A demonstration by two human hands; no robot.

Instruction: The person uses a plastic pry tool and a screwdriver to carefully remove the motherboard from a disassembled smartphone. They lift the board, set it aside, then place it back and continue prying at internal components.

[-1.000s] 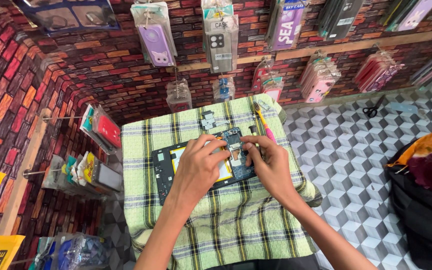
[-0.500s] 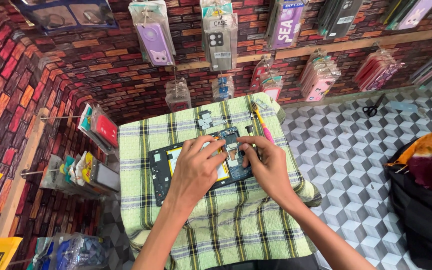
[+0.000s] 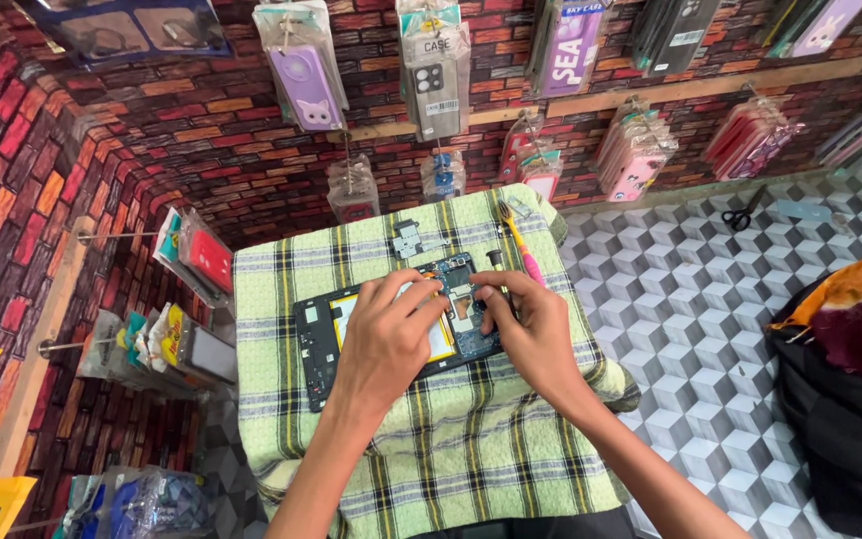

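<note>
An opened tablet (image 3: 323, 339) lies back-up on a green checked cloth (image 3: 451, 449), its yellow battery and blue circuit board exposed. My left hand (image 3: 386, 339) rests over the battery, fingertips pressing near the board's top edge. My right hand (image 3: 531, 329) sits at the tablet's right end, fingers curled on the board area; whether it pinches a small part is hidden. A removed metal shield piece (image 3: 409, 240) lies beyond the tablet. A pink and yellow tool (image 3: 523, 250) lies at the cloth's far right.
Packaged phone cases (image 3: 303, 70) hang on a brick-pattern wall beyond the cloth-covered stand. More packets (image 3: 197, 255) hang at the left. Scissors (image 3: 743, 212) lie on the cube-pattern floor at right, and a dark bag with orange cloth (image 3: 850, 379) sits near the right edge.
Both hands stay on the tablet with only small finger shifts; the view has drifted slightly.
</note>
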